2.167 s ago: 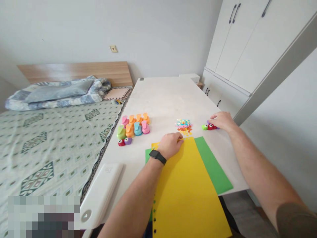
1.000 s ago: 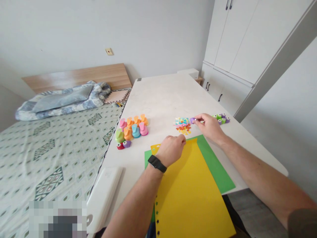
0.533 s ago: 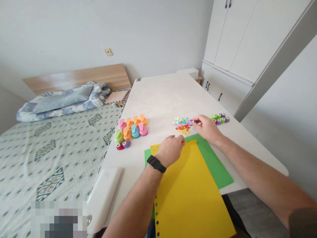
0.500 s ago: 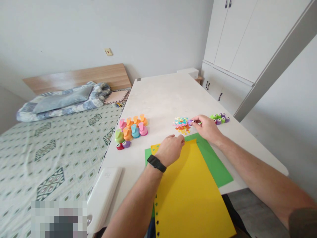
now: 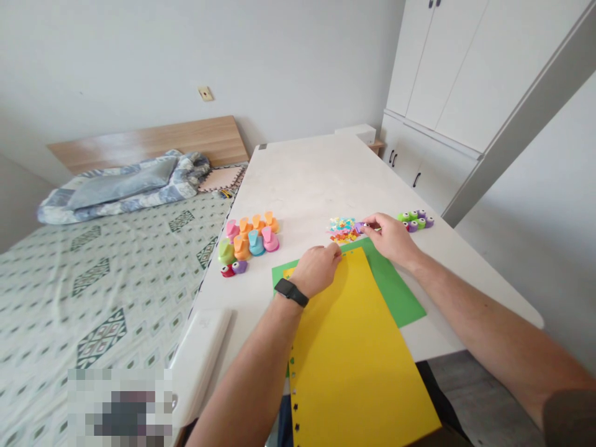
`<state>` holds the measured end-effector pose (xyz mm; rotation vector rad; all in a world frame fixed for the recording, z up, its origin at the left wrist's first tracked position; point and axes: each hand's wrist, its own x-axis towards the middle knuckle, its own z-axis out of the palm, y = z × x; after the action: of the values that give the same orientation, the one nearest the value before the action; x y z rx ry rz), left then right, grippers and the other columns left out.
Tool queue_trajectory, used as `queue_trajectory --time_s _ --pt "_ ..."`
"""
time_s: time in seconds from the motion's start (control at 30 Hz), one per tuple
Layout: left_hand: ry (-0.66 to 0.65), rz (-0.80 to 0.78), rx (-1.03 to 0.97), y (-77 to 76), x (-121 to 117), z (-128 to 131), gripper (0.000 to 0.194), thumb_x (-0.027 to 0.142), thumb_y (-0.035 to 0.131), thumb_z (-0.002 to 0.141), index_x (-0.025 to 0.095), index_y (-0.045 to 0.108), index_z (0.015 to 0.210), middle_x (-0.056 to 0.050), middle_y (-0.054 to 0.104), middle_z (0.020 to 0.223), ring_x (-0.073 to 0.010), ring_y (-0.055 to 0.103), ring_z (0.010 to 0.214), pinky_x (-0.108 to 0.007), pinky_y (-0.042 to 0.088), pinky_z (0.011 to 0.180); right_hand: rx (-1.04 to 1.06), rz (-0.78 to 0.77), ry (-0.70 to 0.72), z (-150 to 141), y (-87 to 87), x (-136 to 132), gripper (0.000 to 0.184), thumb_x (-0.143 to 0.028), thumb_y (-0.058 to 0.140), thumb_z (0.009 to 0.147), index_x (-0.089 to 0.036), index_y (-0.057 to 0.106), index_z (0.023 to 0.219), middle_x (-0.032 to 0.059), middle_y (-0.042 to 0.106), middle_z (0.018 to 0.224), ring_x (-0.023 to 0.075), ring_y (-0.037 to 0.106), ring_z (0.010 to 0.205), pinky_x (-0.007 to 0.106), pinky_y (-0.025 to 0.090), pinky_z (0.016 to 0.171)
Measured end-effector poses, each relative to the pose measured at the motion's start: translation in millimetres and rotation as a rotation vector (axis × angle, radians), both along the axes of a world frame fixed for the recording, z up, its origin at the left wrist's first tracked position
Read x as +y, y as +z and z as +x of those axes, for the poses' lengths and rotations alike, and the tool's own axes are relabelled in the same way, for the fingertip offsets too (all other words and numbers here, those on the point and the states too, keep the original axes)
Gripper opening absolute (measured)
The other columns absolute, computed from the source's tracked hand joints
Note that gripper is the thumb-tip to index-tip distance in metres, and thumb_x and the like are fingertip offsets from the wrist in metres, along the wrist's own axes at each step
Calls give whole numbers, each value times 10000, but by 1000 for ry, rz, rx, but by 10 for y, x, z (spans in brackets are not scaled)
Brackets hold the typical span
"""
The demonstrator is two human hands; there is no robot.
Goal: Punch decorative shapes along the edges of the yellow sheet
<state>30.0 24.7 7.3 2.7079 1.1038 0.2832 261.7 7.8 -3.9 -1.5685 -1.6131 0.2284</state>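
My left hand, with a dark watch at the wrist, pinches the far edge of a yellow paper sheet. Small shapes are cut out along that sheet's left edge, and a few show at its far edge. Under it lies a green sheet, sticking out on the right and at the far side. Between thumb and fingers, my right hand holds a small purple craft punch, just beyond the yellow sheet's far right corner. Beside the punch is a heap of colourful paper cutouts.
Several larger craft punches stand at the left of the white table, with two small ones in front. More small punches sit at the right. A long white case lies at the near left. Beyond is a bed.
My right hand took the purple punch from the small group on the right and brought it left to the cutouts. Lately the yellow and green sheets slid away from me, partly covering the heap.
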Motion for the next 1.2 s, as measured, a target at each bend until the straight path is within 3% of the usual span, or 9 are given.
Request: queue_trajectory --time_s 0.27,0.43,0.57,0.7,0.97,1.2 --pt "-29 -6 -88 48 -90 -57 149 290 467 993 202 583 1022 -61 730 895 -229 695 862 -325 489 799 168 -124 50 10 12 2 199 -385 639 907 -219 672 1010 56 765 970 200 711 832 337 550 762" --pt "-40 -70 -97 92 -140 -64 159 299 465 994 206 589 1027 -61 738 932 -224 702 872 -312 494 753 322 -215 104 12 -17 8 224 -423 627 913 -221 608 1008 73 748 996 181 693 703 318 552 621" --pt "-28 -77 -85 102 -160 -57 156 298 471 989 206 592 1022 -62 742 939 -231 705 869 -313 495 735 352 -284 161 -28 -72 5 209 -411 623 919 -231 585 1018 57 732 1013 138 650 585 305 532 580" --pt "-24 -77 -84 96 -164 -44 150 284 479 984 204 599 1024 -61 745 945 -229 709 871 -307 498 734 429 -349 260 -107 -155 65 216 -435 604 929 -238 570 1013 35 723 951 138 639 598 279 509 538" --pt "-20 -78 -105 83 -157 -38 149 280 481 982 201 603 1013 -60 741 927 -229 705 861 -312 496 731 423 -252 147 -136 -116 120 258 -448 601 928 -214 560 1030 46 692 995 125 645 567 305 512 590" --pt "-19 -91 -183 53 -118 -73 129 272 492 973 203 599 987 -53 733 921 -211 689 848 -306 490 745 596 -205 206 -102 -24 24 337 -536 642 892 -216 581 974 42 705 834 138 600 594 273 455 528"
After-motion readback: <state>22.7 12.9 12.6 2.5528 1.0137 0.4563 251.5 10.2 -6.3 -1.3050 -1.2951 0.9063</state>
